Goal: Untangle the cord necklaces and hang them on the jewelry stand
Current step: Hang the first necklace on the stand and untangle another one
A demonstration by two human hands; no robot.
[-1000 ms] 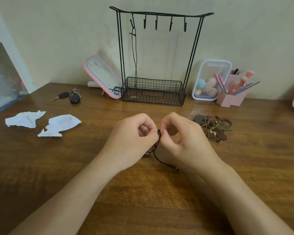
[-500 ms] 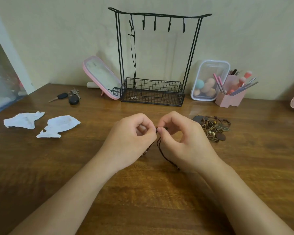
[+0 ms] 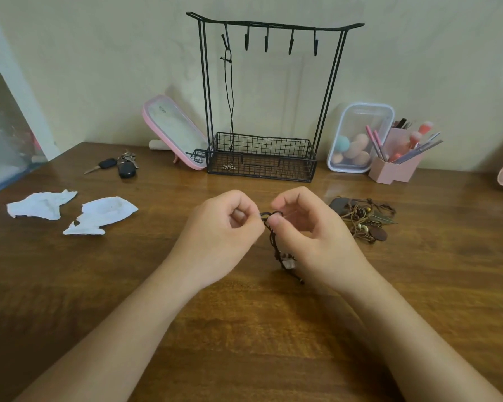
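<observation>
The worktop (image 3: pixel 244 329) runs wide and bare in front of the forearms and between the hands and the stand (image 3: pixel 273 146). Its left edge cuts off beside two crumpled tissues (image 3: pixel 41 204), and its back edge meets the wall. Along that wall stand a pink mirror (image 3: pixel 174 132), the stand, a clear box (image 3: pixel 357 137) and a pink holder (image 3: pixel 392 169); keys (image 3: pixel 122 166) lie left of the mirror. One necklace (image 3: pixel 229 167) hangs from the stand's leftmost hook, with its pendant down in the wire basket, and the other four hooks are bare.

The cord (image 3: pixel 273 242) in work is dark brown and thin. It forms a small loop at the top, then drops in a twisted strand to a cluster of small beads and a pale piece. Its tail ends on the worktop near the right wrist.

The left hand (image 3: pixel 224 236) pinches the left side of the loop between thumb and forefinger, the other fingers curled in. The right hand (image 3: pixel 311 233) pinches the cord just below the loop in the same way. The hands are close together, and the strand hangs in the gap between them.

A pile (image 3: pixel 363 219) of tangled brown cords, beads and pendants lies just right of the right hand, apart from it.
</observation>
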